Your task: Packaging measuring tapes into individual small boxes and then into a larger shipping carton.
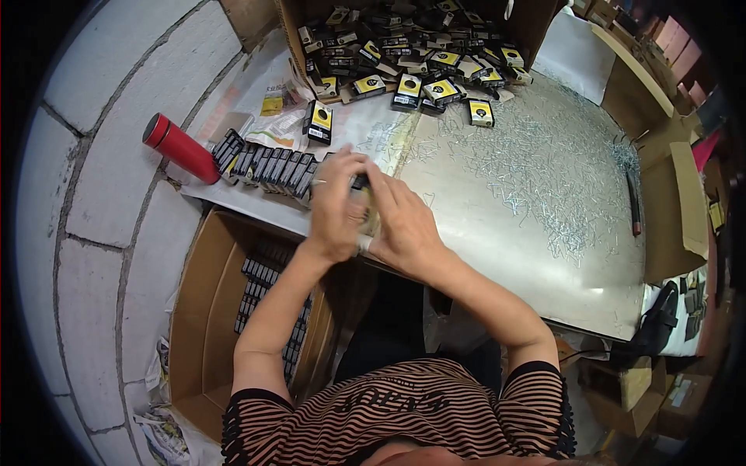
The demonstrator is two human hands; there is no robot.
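My left hand (pixel 336 213) and my right hand (pixel 406 229) meet at the table's near edge, around a small black box (pixel 360 182) that my fingers mostly hide. Motion blurs the left fingers; the right ones lie along the other side of the box. Just left of my hands, a tight row of black boxes (pixel 273 168) stands on the table. Behind that row, one black-and-yellow box (pixel 318 123) stands by itself.
A red flask (pixel 180 147) leans at the row's left end. Loose boxes fill an open carton (pixel 536 31) at the back. Bent wire pieces (pixel 544 179) cover the metal tabletop beside a dark rod (pixel 635 203). Below, a carton (pixel 203 311) holds packed boxes.
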